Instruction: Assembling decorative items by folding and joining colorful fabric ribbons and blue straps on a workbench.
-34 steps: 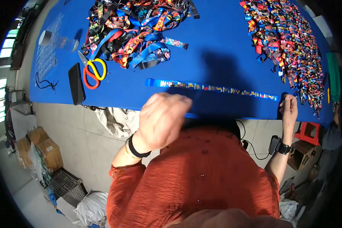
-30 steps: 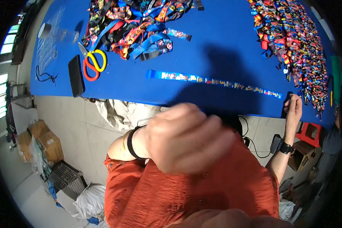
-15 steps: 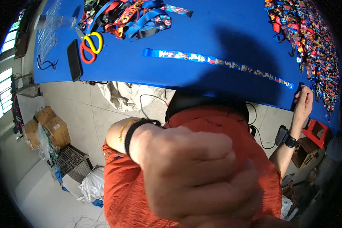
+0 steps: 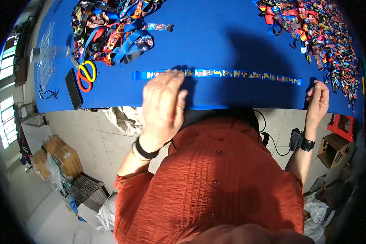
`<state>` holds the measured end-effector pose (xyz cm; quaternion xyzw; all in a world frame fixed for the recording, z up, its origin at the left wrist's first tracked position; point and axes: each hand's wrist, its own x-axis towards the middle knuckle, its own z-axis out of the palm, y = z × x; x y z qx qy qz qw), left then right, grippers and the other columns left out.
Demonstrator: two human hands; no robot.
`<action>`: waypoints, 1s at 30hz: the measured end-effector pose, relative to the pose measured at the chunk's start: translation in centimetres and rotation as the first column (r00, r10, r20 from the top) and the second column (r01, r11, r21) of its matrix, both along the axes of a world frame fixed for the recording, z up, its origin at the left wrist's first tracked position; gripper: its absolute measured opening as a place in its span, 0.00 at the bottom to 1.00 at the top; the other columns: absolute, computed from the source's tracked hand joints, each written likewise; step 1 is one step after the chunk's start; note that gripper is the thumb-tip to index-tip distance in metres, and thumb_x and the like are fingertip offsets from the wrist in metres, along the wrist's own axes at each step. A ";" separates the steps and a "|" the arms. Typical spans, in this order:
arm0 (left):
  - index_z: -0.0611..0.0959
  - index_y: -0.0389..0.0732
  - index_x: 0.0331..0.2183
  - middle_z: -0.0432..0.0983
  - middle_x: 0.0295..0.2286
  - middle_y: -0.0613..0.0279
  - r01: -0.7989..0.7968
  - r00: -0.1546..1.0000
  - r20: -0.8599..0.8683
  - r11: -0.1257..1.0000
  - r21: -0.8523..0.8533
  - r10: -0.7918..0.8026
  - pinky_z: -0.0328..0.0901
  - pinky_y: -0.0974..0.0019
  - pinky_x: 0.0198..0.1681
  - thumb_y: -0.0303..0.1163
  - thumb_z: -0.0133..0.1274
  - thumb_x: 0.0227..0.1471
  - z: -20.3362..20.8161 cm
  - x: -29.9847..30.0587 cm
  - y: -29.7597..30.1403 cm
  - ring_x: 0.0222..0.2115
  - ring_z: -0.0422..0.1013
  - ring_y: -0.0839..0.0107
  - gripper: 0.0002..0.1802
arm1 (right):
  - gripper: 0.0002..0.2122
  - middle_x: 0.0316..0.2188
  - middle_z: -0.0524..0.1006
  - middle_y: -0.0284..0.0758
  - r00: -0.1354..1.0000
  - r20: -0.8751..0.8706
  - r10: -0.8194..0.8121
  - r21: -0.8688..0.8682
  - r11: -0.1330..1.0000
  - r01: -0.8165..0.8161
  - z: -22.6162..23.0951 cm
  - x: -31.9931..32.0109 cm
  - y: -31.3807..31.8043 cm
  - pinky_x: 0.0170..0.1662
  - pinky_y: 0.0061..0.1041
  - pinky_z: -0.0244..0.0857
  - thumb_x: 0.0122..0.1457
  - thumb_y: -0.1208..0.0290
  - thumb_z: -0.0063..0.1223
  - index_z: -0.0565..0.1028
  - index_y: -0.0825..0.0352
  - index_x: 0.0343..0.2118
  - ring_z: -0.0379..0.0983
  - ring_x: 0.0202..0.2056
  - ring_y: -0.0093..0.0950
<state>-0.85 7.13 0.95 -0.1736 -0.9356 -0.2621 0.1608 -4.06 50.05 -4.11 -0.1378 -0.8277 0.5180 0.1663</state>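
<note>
A blue printed strap (image 4: 240, 74) with small cartoon figures lies flat and nearly straight across the table. My left hand (image 4: 163, 106) reaches over its left part, fingers stretched out side by side; they cover a bit of the print, and whether they press on it I cannot tell. Just beyond the strap's right end, at the table's front edge, rests my right hand (image 4: 319, 99). Its fingers are curled in, and anything inside them is hidden.
Blue cloth covers the table (image 4: 207, 40). At the left lie a heap of printed lanyards (image 4: 114, 32), scissors (image 4: 85, 77) with red and yellow handles, a black phone (image 4: 73, 89) and a clear bottle (image 4: 49, 53). A bigger lanyard pile (image 4: 325, 40) spreads at the right.
My left hand has swung from close before the camera out to the strap, its fist opening into straight fingers. The view has shifted; my right hand stays near the strap's right end.
</note>
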 end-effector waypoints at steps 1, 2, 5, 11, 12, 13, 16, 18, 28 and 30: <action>0.77 0.34 0.45 0.73 0.45 0.48 -0.006 1.000 0.022 0.999 -0.044 0.007 0.59 0.51 0.54 0.29 0.57 0.49 -0.7 0.3 0.6 0.49 0.67 0.51 0.20 | 0.11 0.22 0.70 0.24 1.000 0.023 -0.012 -0.008 1.000 0.012 0.0 0.0 0.0 0.24 0.10 0.52 0.67 0.63 0.45 0.74 0.64 0.41 0.59 0.21 0.11; 0.77 0.35 0.47 0.71 0.47 0.49 0.013 1.000 0.024 0.998 -0.057 -0.011 0.59 0.52 0.54 0.27 0.57 0.48 -1.0 0.6 1.2 0.50 0.67 0.52 0.22 | 0.11 0.22 0.70 0.24 1.000 0.017 -0.017 -0.010 1.000 0.017 0.0 0.0 -0.1 0.24 0.10 0.52 0.67 0.63 0.45 0.74 0.64 0.41 0.59 0.21 0.11; 0.76 0.36 0.49 0.70 0.49 0.49 0.038 0.998 0.060 0.988 -0.148 -0.030 0.54 0.48 0.57 0.34 0.57 0.48 -1.8 0.9 2.2 0.52 0.64 0.51 0.26 | 0.10 0.21 0.70 0.23 0.999 -0.041 -0.010 -0.007 1.000 0.009 -0.1 0.0 -0.4 0.24 0.10 0.52 0.66 0.63 0.46 0.74 0.64 0.40 0.59 0.21 0.11; 0.74 0.38 0.52 0.65 0.51 0.48 -0.021 0.995 0.093 0.977 -0.214 0.042 0.53 0.47 0.58 0.39 0.55 0.52 -3.1 1.0 2.9 0.54 0.61 0.50 0.27 | 0.08 0.21 0.71 0.23 0.999 -0.034 0.009 -0.049 0.999 -0.011 0.4 0.2 -1.1 0.23 0.10 0.53 0.66 0.65 0.47 0.73 0.64 0.38 0.60 0.21 0.10; 0.73 0.38 0.52 0.65 0.51 0.48 -0.027 0.995 0.086 0.974 -0.224 0.047 0.53 0.47 0.58 0.39 0.54 0.53 -3.1 1.0 2.9 0.54 0.61 0.50 0.27 | 0.08 0.21 0.71 0.23 0.999 -0.042 -0.001 -0.042 0.999 -0.001 0.4 0.2 -1.0 0.23 0.10 0.53 0.66 0.65 0.47 0.73 0.64 0.38 0.60 0.21 0.10; 0.73 0.38 0.53 0.65 0.51 0.48 -0.033 0.995 0.079 0.972 -0.234 0.053 0.52 0.47 0.58 0.40 0.54 0.53 -3.2 1.0 2.9 0.54 0.61 0.50 0.27 | 0.08 0.22 0.71 0.23 0.999 -0.044 0.003 -0.093 0.996 -0.007 0.3 0.3 -0.9 0.23 0.10 0.53 0.66 0.65 0.47 0.73 0.64 0.38 0.60 0.21 0.10; 0.73 0.37 0.53 0.65 0.52 0.47 -0.035 0.996 0.065 0.969 -0.246 0.052 0.52 0.47 0.59 0.39 0.52 0.54 -3.3 0.9 3.1 0.54 0.61 0.51 0.26 | 0.07 0.22 0.71 0.23 0.999 -0.053 -0.013 -0.120 0.993 0.006 1.5 0.7 -1.8 0.23 0.10 0.53 0.66 0.66 0.47 0.74 0.63 0.38 0.60 0.21 0.10; 0.72 0.36 0.53 0.66 0.51 0.47 -0.031 0.996 0.072 0.965 -0.259 0.051 0.52 0.48 0.59 0.38 0.51 0.55 -3.1 0.7 3.5 0.54 0.61 0.51 0.26 | 0.06 0.23 0.72 0.23 0.998 -0.060 -0.032 -0.072 0.997 0.028 2.4 1.3 -3.0 0.25 0.10 0.55 0.65 0.68 0.47 0.75 0.62 0.39 0.62 0.22 0.10; 0.70 0.35 0.54 0.65 0.51 0.48 -0.055 0.994 0.069 0.953 -0.298 0.079 0.50 0.48 0.60 0.40 0.49 0.58 -3.0 1.2 3.8 0.55 0.60 0.51 0.27 | 0.04 0.32 0.75 0.36 0.735 -0.108 0.669 0.466 0.687 -0.557 2.9 0.0 -13.6 0.37 0.33 0.65 0.54 0.74 0.56 0.76 0.64 0.33 0.71 0.34 0.36; 0.71 0.35 0.54 0.65 0.51 0.48 -0.066 0.994 0.064 0.946 -0.319 0.091 0.50 0.48 0.60 0.39 0.50 0.57 -3.1 1.3 4.0 0.55 0.60 0.52 0.26 | 0.04 0.32 0.74 0.36 0.720 -0.091 0.688 0.529 0.646 -0.551 3.0 0.0 -14.7 0.38 0.33 0.64 0.54 0.73 0.56 0.75 0.64 0.32 0.71 0.35 0.35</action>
